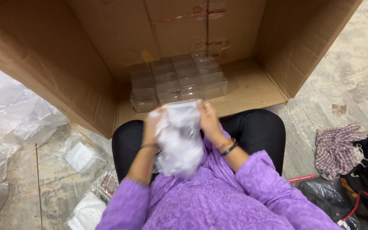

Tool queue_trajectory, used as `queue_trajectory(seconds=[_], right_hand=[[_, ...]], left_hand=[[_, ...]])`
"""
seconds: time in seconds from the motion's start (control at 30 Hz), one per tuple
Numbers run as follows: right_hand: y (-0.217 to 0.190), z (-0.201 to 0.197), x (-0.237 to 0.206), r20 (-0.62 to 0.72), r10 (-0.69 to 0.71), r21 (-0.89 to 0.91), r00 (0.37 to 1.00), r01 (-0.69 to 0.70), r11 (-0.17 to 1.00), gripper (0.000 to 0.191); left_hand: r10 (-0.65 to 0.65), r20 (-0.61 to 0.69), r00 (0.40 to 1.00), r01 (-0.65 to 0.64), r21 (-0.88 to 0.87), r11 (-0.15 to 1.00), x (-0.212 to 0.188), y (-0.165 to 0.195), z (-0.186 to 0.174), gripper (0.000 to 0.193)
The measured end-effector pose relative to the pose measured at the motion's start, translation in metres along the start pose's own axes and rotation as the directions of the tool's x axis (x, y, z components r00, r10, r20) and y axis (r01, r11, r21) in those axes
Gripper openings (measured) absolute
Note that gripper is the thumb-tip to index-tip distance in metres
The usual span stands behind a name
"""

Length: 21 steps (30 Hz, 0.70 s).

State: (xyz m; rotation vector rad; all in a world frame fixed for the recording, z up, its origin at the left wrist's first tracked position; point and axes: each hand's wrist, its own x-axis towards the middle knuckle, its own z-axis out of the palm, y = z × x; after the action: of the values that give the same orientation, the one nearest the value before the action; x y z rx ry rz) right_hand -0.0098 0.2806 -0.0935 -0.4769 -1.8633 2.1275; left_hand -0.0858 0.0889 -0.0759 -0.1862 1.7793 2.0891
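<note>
We see, largest first, an open cardboard box [107,55] lying on its side on the tiled floor [350,72], its mouth facing the seated person. Inside it, against the back, stands a block of clear plastic containers [177,81], stacked in rows and touching one another. Crumpled clear plastic sheeting [9,115] lies on the floor at the left edge; a checked cloth [337,149] lies at the right. Above the lap, just in front of the box, we see a crinkled clear plastic bag [179,140] held between both hands. The left hand [154,125] and the right hand [207,119] each grip an upper edge of the bag, fingers curled and pinching the film.
</note>
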Motion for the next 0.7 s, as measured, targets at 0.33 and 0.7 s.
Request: queue_trajectory(seconds=[0.33,0.7], right_hand=[[0.012,0.108,-0.049,0.556,-0.031,-0.353,0.831,0.27,0.896,0.04],[-0.036,0.143,-0.012,0.816,-0.251,-0.22,0.521,0.681,0.698,0.029]], left_hand=[[-0.004,-0.177,0.984,0.105,0.563,0.82,-0.086,-0.066,-0.199,0.044],[-0.347,0.334,0.876,0.371,-0.011,0.928,-0.106,-0.09,-0.217,0.06]])
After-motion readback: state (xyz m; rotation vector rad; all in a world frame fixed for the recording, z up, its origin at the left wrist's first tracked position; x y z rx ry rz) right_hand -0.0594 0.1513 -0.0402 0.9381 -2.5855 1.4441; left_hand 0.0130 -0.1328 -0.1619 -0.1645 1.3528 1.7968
